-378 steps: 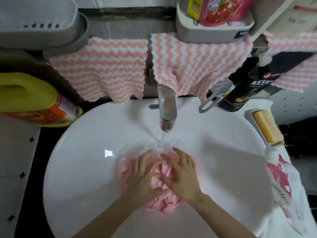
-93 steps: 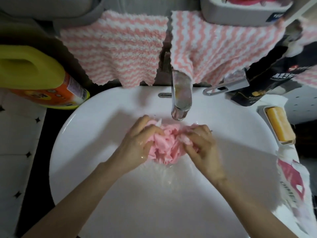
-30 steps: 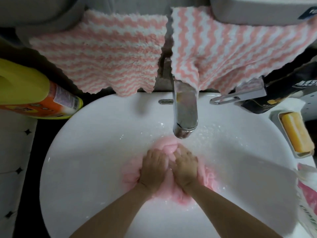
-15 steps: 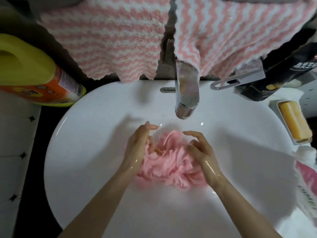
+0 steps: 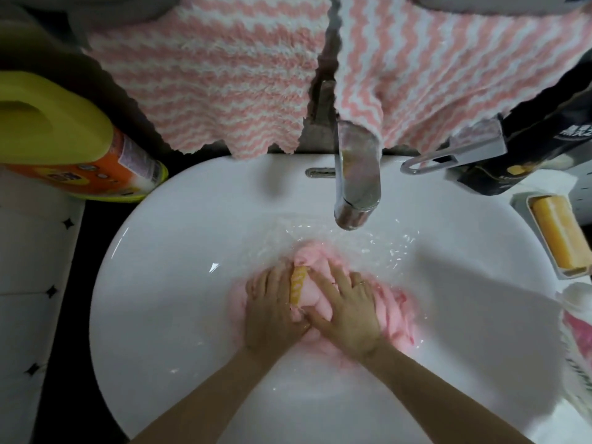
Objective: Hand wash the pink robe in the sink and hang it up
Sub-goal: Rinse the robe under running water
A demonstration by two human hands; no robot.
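The pink robe lies bunched and wet in the bottom of the white sink, under the chrome tap. Water spreads over the basin around the cloth. My left hand and my right hand lie side by side on top of the robe, fingers straight, pressing it down into the basin. A small yellow patterned strip on the robe shows between the two hands. Most of the robe is hidden under my hands.
Two pink-and-white striped towels hang behind the tap. A yellow and orange detergent bottle lies at the left. A bar of yellow soap sits in a dish at the right, beside a black pack and a pink-white bag.
Half a second ago my hands were cupped at either side of the loose robe. Now both lie flat on top of it, pressing it down, and water covers the basin around it.
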